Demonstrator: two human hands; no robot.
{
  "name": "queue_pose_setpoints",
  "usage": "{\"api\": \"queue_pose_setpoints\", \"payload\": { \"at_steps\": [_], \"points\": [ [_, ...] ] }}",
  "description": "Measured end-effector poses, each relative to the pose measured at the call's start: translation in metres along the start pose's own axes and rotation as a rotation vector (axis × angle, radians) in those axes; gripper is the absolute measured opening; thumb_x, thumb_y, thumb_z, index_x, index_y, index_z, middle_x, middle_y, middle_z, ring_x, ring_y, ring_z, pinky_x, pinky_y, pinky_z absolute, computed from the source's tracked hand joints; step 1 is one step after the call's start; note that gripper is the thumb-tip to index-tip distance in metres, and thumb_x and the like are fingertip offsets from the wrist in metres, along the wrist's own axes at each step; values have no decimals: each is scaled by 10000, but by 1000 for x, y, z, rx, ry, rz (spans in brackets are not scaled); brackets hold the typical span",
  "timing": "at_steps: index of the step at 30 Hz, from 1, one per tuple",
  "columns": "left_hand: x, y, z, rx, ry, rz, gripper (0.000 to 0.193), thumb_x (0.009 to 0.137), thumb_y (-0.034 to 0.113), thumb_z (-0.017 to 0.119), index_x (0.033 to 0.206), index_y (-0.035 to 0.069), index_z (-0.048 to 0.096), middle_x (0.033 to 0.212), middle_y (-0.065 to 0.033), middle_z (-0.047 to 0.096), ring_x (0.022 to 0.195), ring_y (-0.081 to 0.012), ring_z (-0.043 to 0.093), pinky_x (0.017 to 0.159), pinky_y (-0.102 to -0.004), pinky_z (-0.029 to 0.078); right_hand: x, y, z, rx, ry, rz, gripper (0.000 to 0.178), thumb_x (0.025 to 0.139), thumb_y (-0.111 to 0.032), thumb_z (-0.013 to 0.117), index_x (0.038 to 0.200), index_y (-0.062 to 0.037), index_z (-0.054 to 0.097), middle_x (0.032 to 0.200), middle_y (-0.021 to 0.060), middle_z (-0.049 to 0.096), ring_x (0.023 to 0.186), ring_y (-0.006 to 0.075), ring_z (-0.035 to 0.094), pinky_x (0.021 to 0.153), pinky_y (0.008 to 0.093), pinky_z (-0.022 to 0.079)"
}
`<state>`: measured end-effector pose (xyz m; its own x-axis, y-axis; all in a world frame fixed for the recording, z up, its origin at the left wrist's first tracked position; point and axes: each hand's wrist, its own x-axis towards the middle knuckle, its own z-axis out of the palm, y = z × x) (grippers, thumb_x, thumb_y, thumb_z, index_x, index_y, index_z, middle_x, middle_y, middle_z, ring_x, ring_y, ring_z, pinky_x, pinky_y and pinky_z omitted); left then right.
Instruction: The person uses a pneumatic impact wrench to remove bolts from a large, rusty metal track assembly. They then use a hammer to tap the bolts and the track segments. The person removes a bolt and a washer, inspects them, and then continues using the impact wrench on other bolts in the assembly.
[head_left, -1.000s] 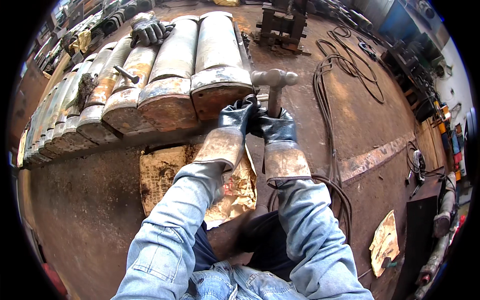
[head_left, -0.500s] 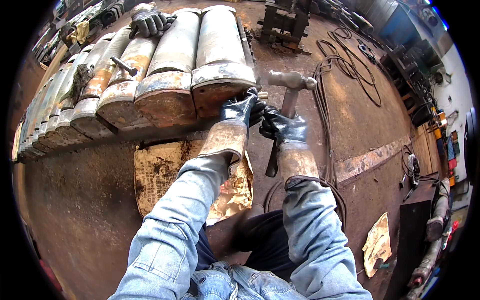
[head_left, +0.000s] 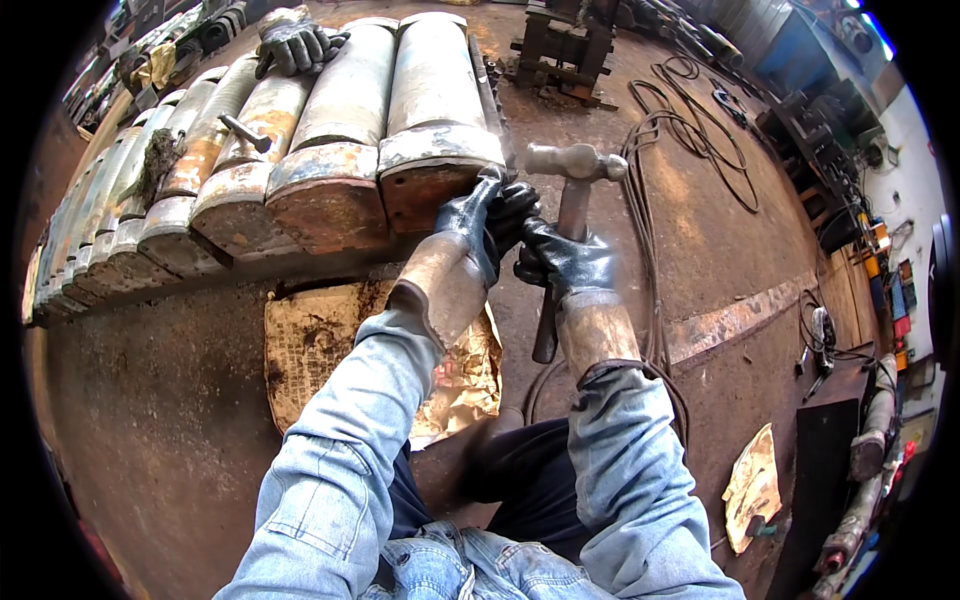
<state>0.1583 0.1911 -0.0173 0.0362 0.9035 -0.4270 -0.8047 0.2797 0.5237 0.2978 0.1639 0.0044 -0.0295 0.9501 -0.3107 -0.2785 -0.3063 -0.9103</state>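
Note:
My right hand (head_left: 568,258), in a black coated glove, is wrapped round the handle of a ball-peen hammer (head_left: 574,162). The hammer stands upright, its steel head above my fist and the handle's end below. Just left of it, my left hand (head_left: 490,222), gloved alike, is turned with the thumb up and the fingers curled. What those fingers hold, if anything, is hidden. This hand is beside the near right corner of a large half-round metal piece (head_left: 432,90), the rightmost in a row; whether they touch I cannot tell.
More half-round metal pieces (head_left: 345,90) run left. On them lie a grey glove (head_left: 292,42), a metal pin (head_left: 245,133) and a tangled dark wad (head_left: 158,160). A stained paper sack (head_left: 320,340) lies below. Cables (head_left: 645,190) cross the floor at right, near a rusty metal stand (head_left: 565,50).
My left hand has rolled over, its wrist lifting and turning, and a short metal rod end seen beside it is now out of sight. The hammer has shifted slightly left.

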Motion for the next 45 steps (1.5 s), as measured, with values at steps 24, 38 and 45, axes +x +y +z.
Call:
{"api": "queue_pose_setpoints", "payload": {
  "at_steps": [24,38,45],
  "points": [
    [16,0,-19,-158,-248,-109,327,1055,375,483,1005,84,622,1103,-184,724,1008,-366,712,835,-495,600,-25,-14,4,-205,10,-257,118,873,-29,745,918,0,639,694,43,627,571,137,591,520,302,489],
    [31,3,-40,-75,-350,-28,612,979,523,581,1232,-30,647,1157,-189,715,1053,-316,699,965,-453,570,-34,-4,-50,-989,-216,-737,165,970,-161,660,1062,-30,701,780,62,685,696,182,653,628,338,525],
    [30,5,-44,-13,-496,-7,450,1003,314,489,1312,-3,572,1354,-172,624,1317,-306,556,1165,-464,380,-13,6,-51,-1339,-352,-818,167,859,-266,696,967,-139,686,840,149,694,838,384,680,694,469,538]
  ]
}}
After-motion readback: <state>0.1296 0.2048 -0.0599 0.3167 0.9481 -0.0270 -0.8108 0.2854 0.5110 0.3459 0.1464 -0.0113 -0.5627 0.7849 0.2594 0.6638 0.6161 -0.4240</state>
